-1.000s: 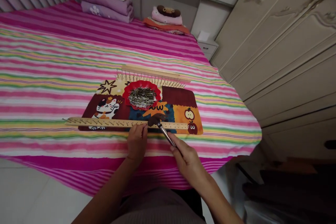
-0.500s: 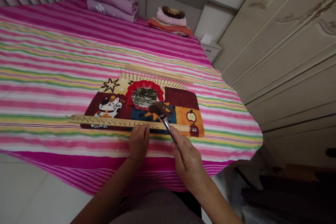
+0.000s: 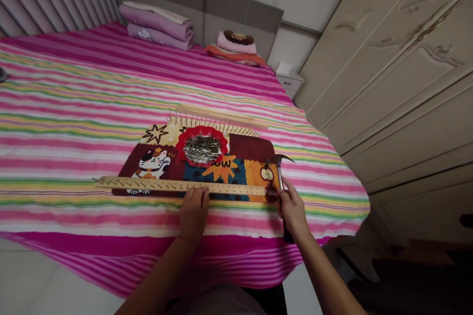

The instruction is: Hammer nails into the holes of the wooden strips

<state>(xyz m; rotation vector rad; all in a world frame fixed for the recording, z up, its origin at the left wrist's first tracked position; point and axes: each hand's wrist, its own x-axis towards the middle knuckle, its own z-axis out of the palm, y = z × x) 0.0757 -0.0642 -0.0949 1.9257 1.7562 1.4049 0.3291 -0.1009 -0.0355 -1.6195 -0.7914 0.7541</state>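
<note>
A long wooden strip (image 3: 236, 189) lies across the near edge of a patterned mat (image 3: 251, 145). Nails stand slanted in its left part, while small dark holes dot the right part. My left hand (image 3: 194, 211) is closed at the strip's near edge around its middle, fingertips pressed on the wood; whether a nail is between them is too small to tell. Past the strip's right end, my right hand (image 3: 292, 209) grips a claw hammer (image 3: 280, 173) by the handle, head pointing away from me. A red scalloped bowl (image 3: 181, 150) full of loose nails sits on the mat.
Behind the bowl lies another wooden strip (image 3: 218, 115) with a row of nails sticking out. Striped cloth (image 3: 66, 157) covers the bed. Folded purple bedding (image 3: 158, 27) and a pink-and-orange pile (image 3: 236, 51) rest at the far end. A wardrobe (image 3: 388, 78) stands to the right.
My right hand has carried the hammer rightward, from above the strip's middle to beside its right end. My left hand stays on the strip. The view has tilted slightly upward.
</note>
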